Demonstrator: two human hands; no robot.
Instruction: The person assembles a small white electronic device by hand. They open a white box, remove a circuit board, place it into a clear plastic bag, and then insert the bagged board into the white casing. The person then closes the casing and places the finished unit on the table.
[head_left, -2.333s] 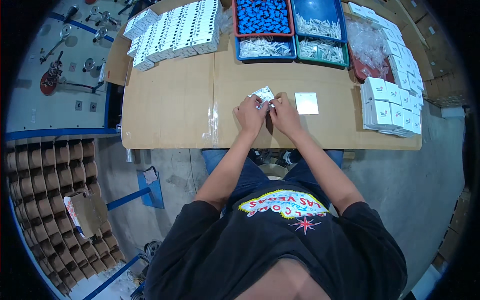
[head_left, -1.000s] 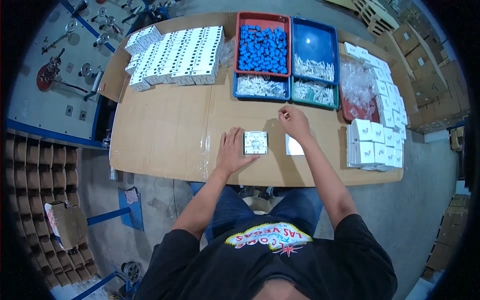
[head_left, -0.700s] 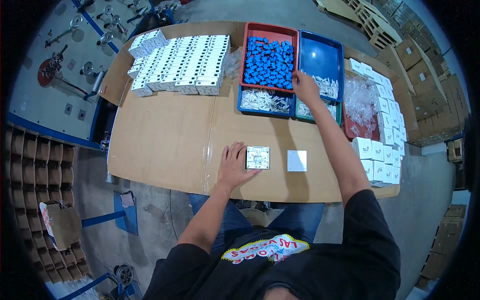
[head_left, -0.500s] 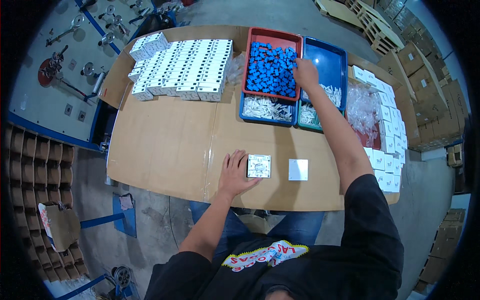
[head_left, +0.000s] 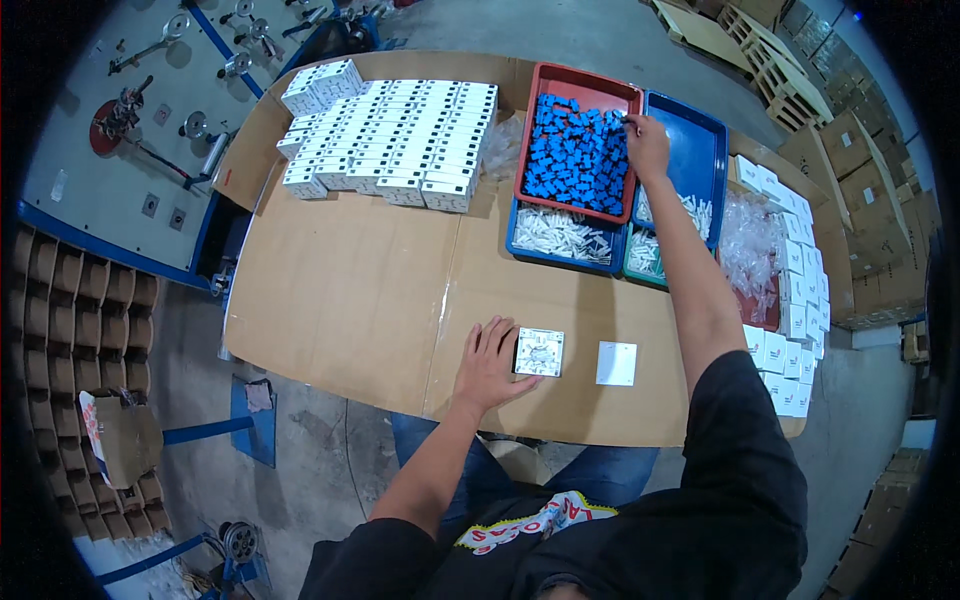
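My left hand (head_left: 485, 365) lies flat on the cardboard with its fingers apart, its thumb against the lower edge of a small square white switch-like unit (head_left: 539, 353). The unit's upper side shows its inner metal parts. To its right lies a flat white square plate (head_left: 616, 363), touched by neither hand. My right hand (head_left: 648, 148) is stretched out to the right rim of a red tray (head_left: 524, 165) full of small blue plastic pieces (head_left: 575, 155). Its fingertips are pinched together over the pieces; what is between them is too small to make out.
Blue trays (head_left: 685, 145) and a green tray (head_left: 640, 276) with small white parts adjoin the red one. Rows of white units (head_left: 400, 140) stand at the back left. Clear plastic bags (head_left: 750, 235) and stacked white boxes (head_left: 790, 300) line the right side of the cardboard tabletop (head_left: 340, 290).
The whole view has shifted, so the table appears farther right and lower. My right hand stays at the red tray's right rim, its fingertips now pinched. My left hand keeps its place by the unit.
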